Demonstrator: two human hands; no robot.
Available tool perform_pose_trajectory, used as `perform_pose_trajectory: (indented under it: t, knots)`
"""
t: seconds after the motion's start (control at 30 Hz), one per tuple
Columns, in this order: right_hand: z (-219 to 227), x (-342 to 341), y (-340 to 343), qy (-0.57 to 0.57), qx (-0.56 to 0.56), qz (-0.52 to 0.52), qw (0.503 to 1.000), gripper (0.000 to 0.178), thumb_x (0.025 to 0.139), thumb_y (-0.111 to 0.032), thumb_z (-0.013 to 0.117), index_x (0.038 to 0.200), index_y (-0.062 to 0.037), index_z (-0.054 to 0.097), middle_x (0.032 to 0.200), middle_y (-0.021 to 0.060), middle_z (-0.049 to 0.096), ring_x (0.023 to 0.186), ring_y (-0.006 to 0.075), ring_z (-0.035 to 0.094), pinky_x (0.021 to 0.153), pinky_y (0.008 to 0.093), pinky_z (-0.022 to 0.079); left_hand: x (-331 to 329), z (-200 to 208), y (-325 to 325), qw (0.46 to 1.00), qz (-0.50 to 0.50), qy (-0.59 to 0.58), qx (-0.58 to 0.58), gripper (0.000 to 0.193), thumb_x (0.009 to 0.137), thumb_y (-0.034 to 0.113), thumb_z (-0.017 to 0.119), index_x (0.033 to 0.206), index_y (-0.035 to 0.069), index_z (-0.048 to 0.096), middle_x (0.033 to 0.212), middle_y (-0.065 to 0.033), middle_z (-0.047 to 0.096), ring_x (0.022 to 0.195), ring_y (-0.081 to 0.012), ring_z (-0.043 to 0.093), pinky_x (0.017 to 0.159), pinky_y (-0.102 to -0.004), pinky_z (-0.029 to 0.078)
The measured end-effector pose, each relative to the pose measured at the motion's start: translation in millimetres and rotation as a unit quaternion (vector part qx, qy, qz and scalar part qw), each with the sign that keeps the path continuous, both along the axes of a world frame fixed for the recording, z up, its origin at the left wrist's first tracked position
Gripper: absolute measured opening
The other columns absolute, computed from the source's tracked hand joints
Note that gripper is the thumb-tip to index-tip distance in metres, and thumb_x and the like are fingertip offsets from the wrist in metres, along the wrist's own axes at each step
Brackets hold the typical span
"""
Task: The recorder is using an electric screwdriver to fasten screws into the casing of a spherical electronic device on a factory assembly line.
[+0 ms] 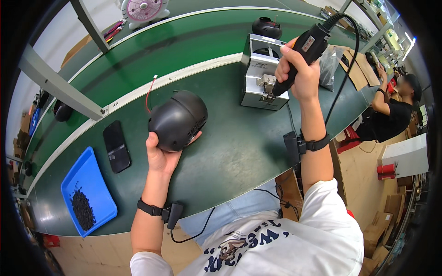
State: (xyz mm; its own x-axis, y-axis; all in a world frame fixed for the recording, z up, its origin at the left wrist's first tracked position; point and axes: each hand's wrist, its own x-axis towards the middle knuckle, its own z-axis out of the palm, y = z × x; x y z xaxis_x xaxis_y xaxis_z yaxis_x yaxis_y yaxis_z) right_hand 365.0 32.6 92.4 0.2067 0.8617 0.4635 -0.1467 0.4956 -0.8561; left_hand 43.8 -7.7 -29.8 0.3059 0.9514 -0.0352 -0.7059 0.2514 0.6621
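One wide fisheye view looks down from the wearer's head, upright, facing forward across the table (239, 149). The camera is close: the white shirt (322, 234) fills much of the lower edge, and the left hand (164, 158) and right hand (305, 77) lie within arm's reach. The pale rail (184, 74) bows under the lens; toward the dark round rim, things look too warped to judge their distance surely.
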Motion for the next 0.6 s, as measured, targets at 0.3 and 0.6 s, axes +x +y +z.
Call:
perform_pose_trajectory:
  t: [0.3, 0.6]
  knots:
    - [60, -86, -29, -0.013, 0.222, 0.236, 0.946, 0.024, 0.1, -0.016, 0.039, 0.12, -0.0046, 0.039, 0.066, 0.0048, 0.047, 0.053, 0.0138, 0.044, 0.05, 0.0295, 0.042, -3, 6, 5, 0.997, -0.051, -0.02, 0.055, 0.122, 0.056, 0.043, 0.091, 0.154, 0.01, 0.027, 0.144, -0.0134, 0.048, 0.132, -0.0299, 0.051, 0.112, -0.0461, 0.043]
    - [61, -104, -38, -0.036, 0.256, 0.25, 0.933, 0.026, 0.102, -0.024, 0.045, 0.122, -0.01, 0.037, 0.069, 0.0041, 0.051, 0.055, 0.0145, 0.047, 0.054, 0.031, 0.043, -3, 10, 3, 0.993, -0.047, 0.013, 0.108, 0.137, 0.046, 0.049, 0.095, 0.155, 0.006, 0.023, 0.147, -0.0158, 0.046, 0.134, -0.0312, 0.05, 0.113, -0.0464, 0.042]
